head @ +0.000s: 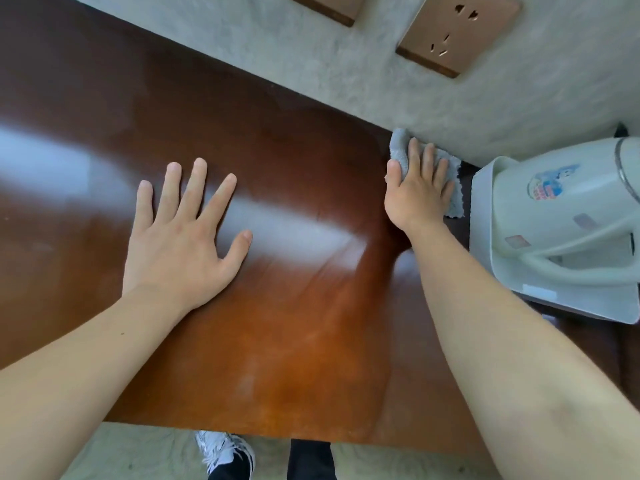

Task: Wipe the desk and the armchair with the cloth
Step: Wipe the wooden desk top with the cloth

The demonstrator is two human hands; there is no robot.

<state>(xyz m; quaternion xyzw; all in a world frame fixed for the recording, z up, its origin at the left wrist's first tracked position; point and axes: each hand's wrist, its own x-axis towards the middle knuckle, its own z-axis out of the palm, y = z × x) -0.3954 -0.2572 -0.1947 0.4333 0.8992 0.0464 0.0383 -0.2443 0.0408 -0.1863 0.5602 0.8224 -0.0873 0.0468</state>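
While the left hand (pixel 180 233) lies flat on the shiny brown wooden counter (pixel 277 323), the right hand (pixel 420 183) presses down on a small grey fluffy cloth (pixel 398 142). The left hand has its fingers straight and spread wide apart, and it holds nothing. It rests near the middle of the counter, on a bright patch where light shines off the wood.

The right hand has its fingers straight and close together on top of the cloth, with the thumb out to the side at the cloth's left edge. The cloth sits at the back edge of the counter, close to the right back corner, and it touches the grey wall (pixel 311 64) there. Parts of the cloth stick out past the fingertips and on the right side of the hand.

Just beside the cloth, at the right edge of the counter, a white plastic kettle (pixel 561 206) stands on a flat white tray (pixel 485 209). The kettle has a blue and red picture on its side.

Two copper-coloured socket plates (pixel 460 32) are on the wall above the counter.

Past the front edge of the counter, a black and white shoe (pixel 225 452) stands on the pale floor (pixel 145 452).
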